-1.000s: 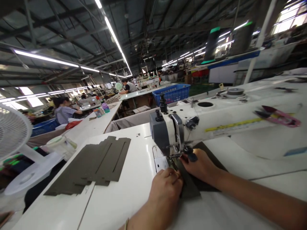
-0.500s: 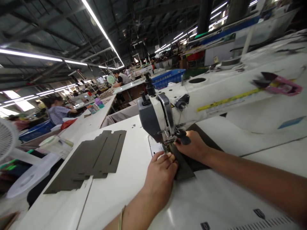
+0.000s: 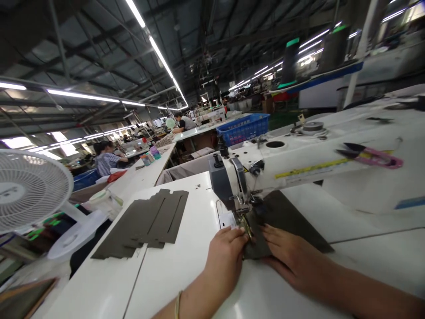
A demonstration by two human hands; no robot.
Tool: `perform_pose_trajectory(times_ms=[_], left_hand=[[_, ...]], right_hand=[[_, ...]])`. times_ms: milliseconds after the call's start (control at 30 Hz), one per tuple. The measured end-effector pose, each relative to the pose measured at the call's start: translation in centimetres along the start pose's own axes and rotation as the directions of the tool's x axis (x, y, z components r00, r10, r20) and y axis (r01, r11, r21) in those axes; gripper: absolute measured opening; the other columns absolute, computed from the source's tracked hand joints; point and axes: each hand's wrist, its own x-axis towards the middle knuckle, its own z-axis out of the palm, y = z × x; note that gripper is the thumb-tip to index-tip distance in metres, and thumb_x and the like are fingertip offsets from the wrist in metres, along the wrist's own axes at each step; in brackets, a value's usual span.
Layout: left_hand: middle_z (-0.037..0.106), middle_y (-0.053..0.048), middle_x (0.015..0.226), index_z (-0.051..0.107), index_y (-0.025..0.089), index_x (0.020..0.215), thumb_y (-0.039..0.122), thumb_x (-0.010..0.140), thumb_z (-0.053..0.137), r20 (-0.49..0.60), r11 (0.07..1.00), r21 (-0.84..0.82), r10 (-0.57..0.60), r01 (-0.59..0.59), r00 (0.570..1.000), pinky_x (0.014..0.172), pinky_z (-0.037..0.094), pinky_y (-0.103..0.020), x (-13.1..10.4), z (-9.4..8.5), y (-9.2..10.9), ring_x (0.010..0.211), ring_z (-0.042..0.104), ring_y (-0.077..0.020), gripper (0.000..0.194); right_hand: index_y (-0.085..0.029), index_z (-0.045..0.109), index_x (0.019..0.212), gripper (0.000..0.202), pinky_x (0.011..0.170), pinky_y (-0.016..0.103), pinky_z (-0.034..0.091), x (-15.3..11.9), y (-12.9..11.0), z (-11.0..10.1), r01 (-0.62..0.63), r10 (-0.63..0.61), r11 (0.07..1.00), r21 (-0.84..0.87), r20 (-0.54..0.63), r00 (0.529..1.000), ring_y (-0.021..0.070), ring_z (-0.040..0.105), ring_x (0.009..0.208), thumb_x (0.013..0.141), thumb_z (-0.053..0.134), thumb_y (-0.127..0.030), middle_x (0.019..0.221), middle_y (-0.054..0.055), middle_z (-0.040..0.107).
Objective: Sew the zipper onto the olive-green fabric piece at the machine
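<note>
A dark grey-brown fabric piece (image 3: 292, 217) lies under the head of a white sewing machine (image 3: 239, 181). My left hand (image 3: 226, 254) rests just in front of the presser foot, its fingers together and closed on the near left edge of the fabric. A narrow brass-coloured strip shows beside those fingertips; I cannot make out what it is. My right hand (image 3: 292, 252) is at the fabric's near right side, fingers on top and thumb low at the front edge, gripping it. The fingertips of both hands are partly hidden.
Several matching fabric pieces (image 3: 142, 221), some with slits, lie overlapped on the white table to the left. Pink-handled thread snips (image 3: 375, 155) rest on the machine arm. A white fan (image 3: 33, 190) stands at left, a blue crate (image 3: 244, 128) behind. Two people sit farther back.
My right hand has drawn back from beside the needle toward the fabric's near edge. My left hand stays by the presser foot. The camera view has shifted left.
</note>
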Motion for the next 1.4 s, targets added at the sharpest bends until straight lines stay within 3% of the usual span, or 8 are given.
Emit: perform_pose_trajectory(times_ms=[200,467,667,767,933,1033,1133,1400], left_hand=[[0.066,-0.007,0.098,0.062,0.016,0.092,0.009,0.086,0.048,-0.074,0.989,0.110,0.108,-0.100,0.991,0.086,0.053,-0.039,0.3,0.6,0.4,0.089,0.064,-0.0199,0.016],[0.065,-0.008,0.090,0.060,0.016,0.090,0.015,0.093,0.042,-0.097,0.953,0.225,0.230,-0.204,0.968,0.080,0.055,-0.035,0.6,1.6,-1.7,0.080,0.065,-0.0175,0.019],[0.061,-0.008,0.079,0.060,0.013,0.090,0.020,0.098,0.032,-0.148,0.949,0.223,0.260,-0.223,0.954,0.072,0.056,-0.033,1.7,2.3,-3.1,0.073,0.061,-0.0175,0.029],[0.057,-0.007,0.075,0.060,0.014,0.087,0.022,0.098,0.036,-0.156,0.959,0.181,0.246,-0.217,0.957,0.068,0.055,-0.031,1.9,2.6,-3.9,0.072,0.058,-0.0183,0.028],[0.059,-0.010,0.088,0.059,0.014,0.098,0.015,0.091,0.046,0.007,0.985,0.135,0.109,-0.109,0.994,0.073,0.056,-0.033,1.4,1.3,-3.4,0.085,0.059,-0.0220,0.015],[0.063,-0.010,0.090,0.058,0.012,0.097,0.013,0.091,0.043,-0.058,0.960,0.160,0.241,-0.229,0.969,0.080,0.056,-0.033,0.8,0.7,-2.7,0.086,0.062,-0.0204,0.016],[0.065,-0.007,0.085,0.058,0.013,0.091,0.009,0.094,0.038,-0.109,0.916,0.254,0.345,-0.309,0.932,0.082,0.056,-0.032,0.5,0.8,-2.5,0.082,0.065,-0.0176,0.020],[0.060,-0.004,0.074,0.056,0.011,0.077,0.005,0.093,0.033,-0.109,0.916,0.271,0.335,-0.297,0.936,0.089,0.052,-0.034,1.4,1.5,-2.9,0.071,0.064,-0.0131,0.028]], right_hand=[[-0.010,0.060,0.114,0.035,0.102,0.047,0.036,0.9,-0.3,-0.4,-0.050,0.048,0.999,0.010,0.109,0.993,0.0264,0.045,0.118,0.085,0.043,-0.008,0.114,0.017,0.057],[-0.010,0.063,0.109,0.034,0.103,0.046,0.034,2.3,0.1,-1.5,-0.074,0.063,0.995,0.065,0.158,0.985,0.0271,0.045,0.118,0.079,0.046,-0.006,0.111,0.017,0.059],[-0.011,0.063,0.105,0.033,0.101,0.046,0.037,2.9,1.5,-0.8,-0.114,0.104,0.993,0.044,0.180,0.978,0.0270,0.049,0.113,0.078,0.046,-0.005,0.111,0.017,0.059],[-0.012,0.063,0.103,0.029,0.100,0.046,0.037,3.1,2.2,-0.3,-0.133,0.127,0.991,0.030,0.158,0.979,0.0265,0.050,0.112,0.081,0.045,-0.007,0.109,0.017,0.059],[-0.012,0.065,0.101,0.033,0.093,0.042,0.046,2.6,2.6,0.2,-0.119,0.121,0.992,-0.043,0.046,0.992,0.0274,0.056,0.104,0.077,0.043,-0.008,0.104,0.017,0.061],[-0.013,0.065,0.103,0.038,0.087,0.035,0.050,2.2,2.5,0.5,-0.039,0.030,0.992,-0.118,-0.072,0.997,0.0240,0.060,0.096,0.078,0.037,-0.006,0.103,0.014,0.063],[-0.016,0.066,0.103,0.043,0.085,0.030,0.051,2.2,2.3,0.6,0.027,-0.043,0.990,-0.139,-0.110,0.993,0.0210,0.062,0.091,0.077,0.034,-0.004,0.101,0.011,0.064],[-0.014,0.066,0.089,0.040,0.081,0.029,0.053,3.1,2.5,0.8,-0.052,0.037,0.996,-0.078,-0.178,0.983,0.0196,0.063,0.083,0.077,0.031,-0.002,0.090,0.012,0.066]])
